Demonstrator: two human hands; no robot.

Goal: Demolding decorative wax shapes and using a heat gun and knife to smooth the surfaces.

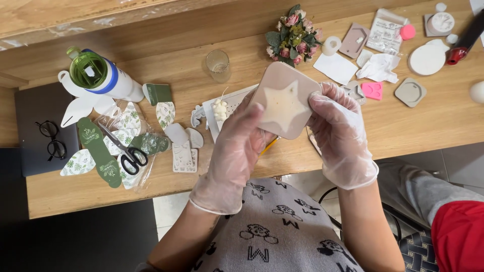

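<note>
- Lying on the far left of the wooden surface [70,194] is a dark flat case [35,126] with black glasses [51,139] on it.
- Next to it stands a white bottle with a green lid [98,78], and around it are white and green leaf-shaped paper tags [98,151], some inside a clear bag, with black scissors [123,151] on top.
- A small dark green label [159,93] lies just right of the bottle, and a clear glass [218,64] stands further back.
- The left hand [234,151], in a thin clear glove, is closed on the left edge of the square mould [285,106], with its fingers partly in front of the mould.
- The mould is pale pink-grey with rounded corners and is held above the surface edge, in the middle of the view. It is turned a little, so one corner points away from the person. Its star-shaped hollow holds cream-white material. The mould is nearly square, so I cannot tell a long axis.
- The right hand [343,133], also gloved, grips the right edge of the mould.
- Behind the hands stands a small bouquet of pink roses [295,35].
- On the right lie a white printed packet [385,30], a crumpled white tissue [380,68], a pink mould [372,90] and a white round disc [427,59].
</note>
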